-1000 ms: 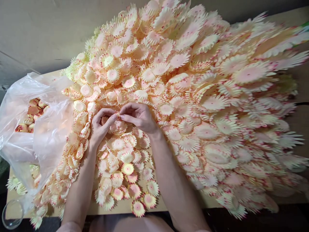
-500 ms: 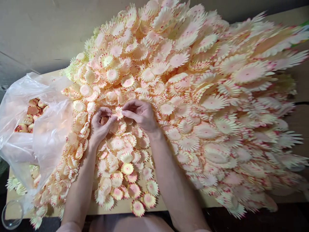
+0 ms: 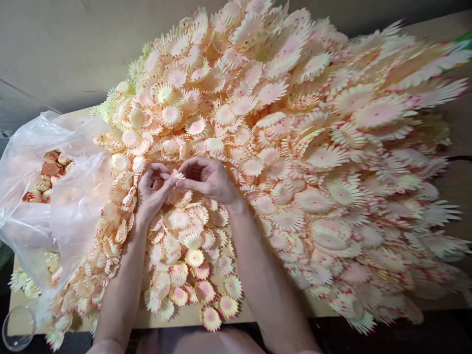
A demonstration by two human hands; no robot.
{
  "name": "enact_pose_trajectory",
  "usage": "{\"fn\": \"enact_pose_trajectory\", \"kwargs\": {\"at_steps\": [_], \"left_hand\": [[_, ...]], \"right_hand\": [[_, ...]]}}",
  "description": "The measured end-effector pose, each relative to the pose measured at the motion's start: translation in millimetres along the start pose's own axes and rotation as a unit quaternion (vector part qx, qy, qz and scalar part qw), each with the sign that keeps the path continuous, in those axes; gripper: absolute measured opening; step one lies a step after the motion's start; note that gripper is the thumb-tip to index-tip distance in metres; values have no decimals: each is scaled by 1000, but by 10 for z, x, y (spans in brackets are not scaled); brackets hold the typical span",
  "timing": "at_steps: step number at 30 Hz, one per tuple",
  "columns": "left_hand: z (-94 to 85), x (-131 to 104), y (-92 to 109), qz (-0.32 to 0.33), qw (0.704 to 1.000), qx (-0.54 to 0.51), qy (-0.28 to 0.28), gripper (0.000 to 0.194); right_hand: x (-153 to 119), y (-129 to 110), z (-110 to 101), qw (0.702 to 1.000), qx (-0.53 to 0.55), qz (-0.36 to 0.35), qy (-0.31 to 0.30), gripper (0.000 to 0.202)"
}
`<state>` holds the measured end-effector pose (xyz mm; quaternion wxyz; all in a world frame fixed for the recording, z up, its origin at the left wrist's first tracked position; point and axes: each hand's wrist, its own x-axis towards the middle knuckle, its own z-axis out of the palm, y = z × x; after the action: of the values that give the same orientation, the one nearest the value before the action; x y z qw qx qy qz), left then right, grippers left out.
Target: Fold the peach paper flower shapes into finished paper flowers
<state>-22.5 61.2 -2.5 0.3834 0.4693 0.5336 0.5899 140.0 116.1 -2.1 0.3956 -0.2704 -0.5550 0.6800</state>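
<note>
A small cream petal piece (image 3: 177, 175) with a frilled edge is pinched between the fingertips of both hands, near the middle of the view. My left hand (image 3: 154, 189) is closed, its thumb and forefinger on the piece's left side; something reddish-brown shows inside the curled fingers. My right hand (image 3: 208, 179) comes from the right, thumb and forefinger closed at the same piece and partly covering it. Around and beneath both hands lie heaps of cream and pink flower-shaped pieces (image 3: 254, 166) with red-tipped edges.
A clear plastic bag (image 3: 79, 196) with rolled reddish pieces (image 3: 51, 169) lies at the left. A clear round container (image 3: 19, 328) sits at the lower left. The big heap covers most of the table (image 3: 191, 319), against a grey wall (image 3: 73, 44).
My right hand has moved slightly left, closer to my left hand. The held piece now shows less between the fingers.
</note>
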Motion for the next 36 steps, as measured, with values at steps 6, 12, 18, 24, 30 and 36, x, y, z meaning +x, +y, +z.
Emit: {"fn": "enact_pose_trajectory", "kwargs": {"at_steps": [6, 12, 18, 24, 30, 36], "left_hand": [[-10, 4, -17, 3, 1000, -22, -7, 42], [24, -11, 50, 2, 1000, -8, -23, 39], [-14, -34, 27, 3, 1000, -8, -25, 28], [-43, -40, 16, -1, 999, 21, -48, 26], [21, -22, 135, 13, 998, 53, -42, 33], [23, -27, 117, -5, 998, 51, -27, 32]], "right_hand": [[25, -23, 15, 997, -31, -31, 59, 24], [52, 6, -8, 983, -57, -89, 148, 24], [69, 45, -46, 972, -74, -110, 193, 20], [57, 5, -48, 973, -33, -114, 200, 23], [11, -25, 12, 999, -11, -26, 35, 27], [13, -19, 13, 999, -8, -14, 43, 27]]}}
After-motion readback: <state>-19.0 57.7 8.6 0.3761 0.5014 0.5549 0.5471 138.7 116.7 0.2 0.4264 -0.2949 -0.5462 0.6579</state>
